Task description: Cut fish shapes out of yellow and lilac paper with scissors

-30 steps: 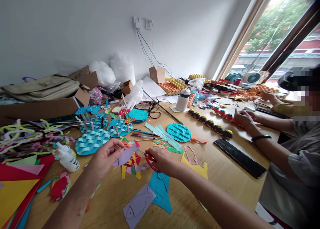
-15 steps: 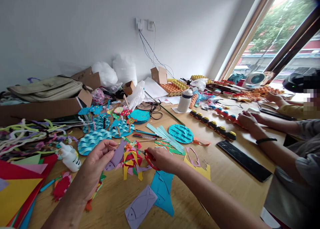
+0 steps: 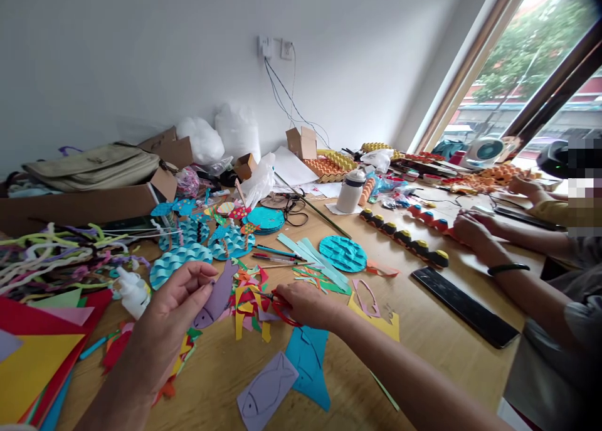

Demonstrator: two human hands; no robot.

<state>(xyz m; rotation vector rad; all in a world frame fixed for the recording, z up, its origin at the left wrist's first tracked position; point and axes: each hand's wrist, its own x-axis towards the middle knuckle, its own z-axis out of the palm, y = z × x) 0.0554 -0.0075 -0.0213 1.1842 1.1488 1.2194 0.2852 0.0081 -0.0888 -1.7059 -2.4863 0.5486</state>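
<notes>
Between the thumb and fingers of my left hand (image 3: 185, 299) is a purple paper fish (image 3: 217, 302), its head pointing down and its tail up. My right hand (image 3: 303, 305) grips red-handled scissors (image 3: 281, 308), whose blades point left toward the fish, apart from it. Colourful paper scraps (image 3: 249, 296) lie beneath and between the hands. Nearer to me are a purple paper piece with a drawn fish (image 3: 267, 390) and a blue paper piece with drawn lines (image 3: 308, 365).
Left are a glue bottle (image 3: 132, 292), coloured paper sheets (image 3: 37, 362) and pipe cleaners (image 3: 61, 255). Blue wavy paper discs (image 3: 181, 263) stand behind my hands. A black phone-like slab (image 3: 463, 305) lies at right, near another person's hands (image 3: 475, 233). A white jar (image 3: 350, 192) stands farther back.
My left hand keeps hold of the purple fish, which is turned slightly. The scissors in my right hand have shifted a little, and the whole view has moved slightly.
</notes>
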